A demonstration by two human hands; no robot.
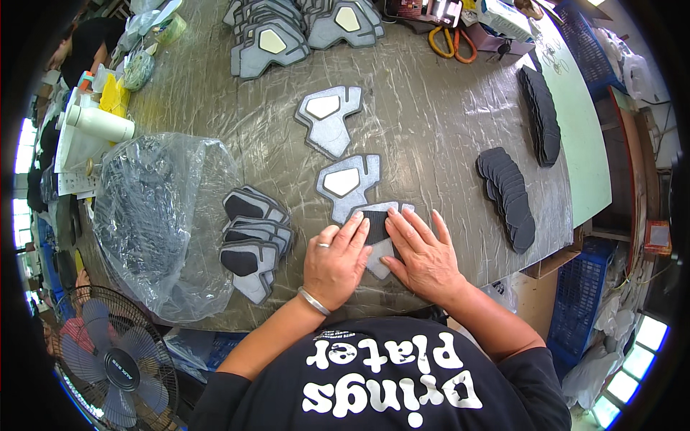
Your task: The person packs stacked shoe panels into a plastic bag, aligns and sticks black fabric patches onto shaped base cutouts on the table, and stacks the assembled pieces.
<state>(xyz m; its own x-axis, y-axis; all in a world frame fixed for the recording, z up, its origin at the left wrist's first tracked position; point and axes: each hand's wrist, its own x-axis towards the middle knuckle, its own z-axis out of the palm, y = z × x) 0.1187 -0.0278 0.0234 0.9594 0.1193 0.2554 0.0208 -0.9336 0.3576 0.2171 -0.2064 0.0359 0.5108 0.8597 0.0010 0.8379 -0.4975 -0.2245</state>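
Observation:
Close in front of me lies a grey shaped pad [379,267] with a black ribbed patch [376,225] on it. My left hand [338,260] rests its outstretched fingertips on the patch's left edge. From the other side, my right hand [425,260] lies flat with fingers spread, their tips at the patch's right edge. Neither hand grips anything; the fingers partly hide the pad. Just beyond, touching or overlapping it, is a grey pad with a white inset [346,182]. A similar white-inset pad [327,121] lies farther off.
A pile of black-patched pads [255,241] sits left of my hands, beside a clear plastic bag [169,223] of dark pieces. Overlapping black patches [507,201] form rows at right. Stacked white-inset pads [269,50] and orange-handled scissors [453,44] are at the back. A fan [118,366] stands lower left.

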